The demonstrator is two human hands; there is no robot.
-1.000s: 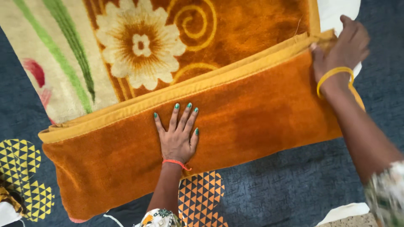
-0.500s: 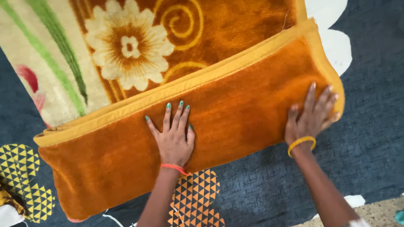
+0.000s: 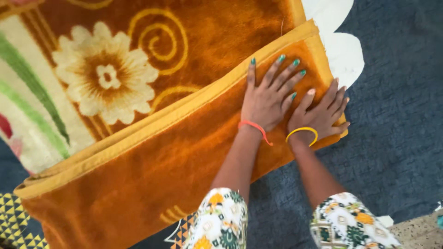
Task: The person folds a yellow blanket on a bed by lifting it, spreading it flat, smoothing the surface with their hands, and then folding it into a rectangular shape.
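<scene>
A thick orange blanket (image 3: 152,157) with a cream flower pattern and yellow trim lies on a dark grey mat, its near edge folded over into a plain orange band. My left hand (image 3: 267,99), with green nails and an orange wristband, lies flat and spread on the right end of that fold. My right hand (image 3: 320,115), wearing a yellow bangle, presses flat beside it at the fold's right corner, thumb touching the left hand's fingers. Neither hand grips anything.
The dark grey mat (image 3: 392,138) stretches to the right and front. White petal shapes (image 3: 341,50) on it show past the blanket's right edge. Yellow triangle patterns (image 3: 18,226) sit at the lower left. A strip of speckled floor (image 3: 420,230) shows at the lower right.
My left hand has slid right along the fold from its middle to the right end. My right hand came down from the far corner onto the fold, now beside the left.
</scene>
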